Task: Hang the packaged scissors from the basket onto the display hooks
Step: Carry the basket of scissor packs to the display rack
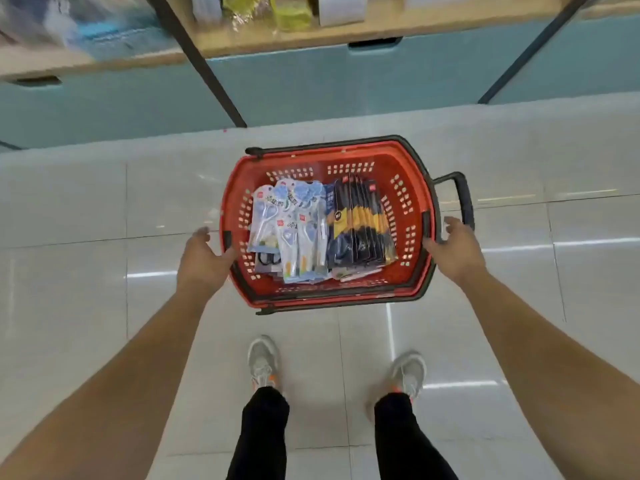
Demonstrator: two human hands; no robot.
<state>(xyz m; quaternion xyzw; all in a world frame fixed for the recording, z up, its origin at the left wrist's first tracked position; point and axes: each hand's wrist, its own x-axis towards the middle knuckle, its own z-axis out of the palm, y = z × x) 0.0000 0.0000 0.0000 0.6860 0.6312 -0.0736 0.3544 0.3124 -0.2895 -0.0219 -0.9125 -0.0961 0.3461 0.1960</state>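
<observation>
- On my feed the shelf unit (311,39) runs across the top. The goods on its wooden board are smeared by blur, so I can read no labels there.
- The left hand (202,259) sits at the left side of the red basket (407,181). Its fingers (202,233) are fairly straight and loosely apart along the outside, and the thumb reaches to the rim. It holds nothing that I can make out.
- The basket stands on the pale floor tiles (86,209), just ahead of two grey shoes (264,360).
- The packaged scissors fill the basket in two stacks, side by side and touching.
- The light blue packs (294,233) lie in the left half, overlapping each other. White-and-blue scissor handles show through the clear fronts. Each card has a small red logo square — the print on it is too small to read.
- The black-and-yellow packs (362,230) are in the right half, fanned on edge like filed cards. The front one bears a yellow label with dark marks that I cannot read, and a red square sits at its top corner.
- The right hand (455,252) is at the basket's right side — thumb toward the rim, fingers (453,225) extended and relaxed, close by the black pull handle (462,199). I cannot tell whether they touch it, and they are curled round nothing.
</observation>
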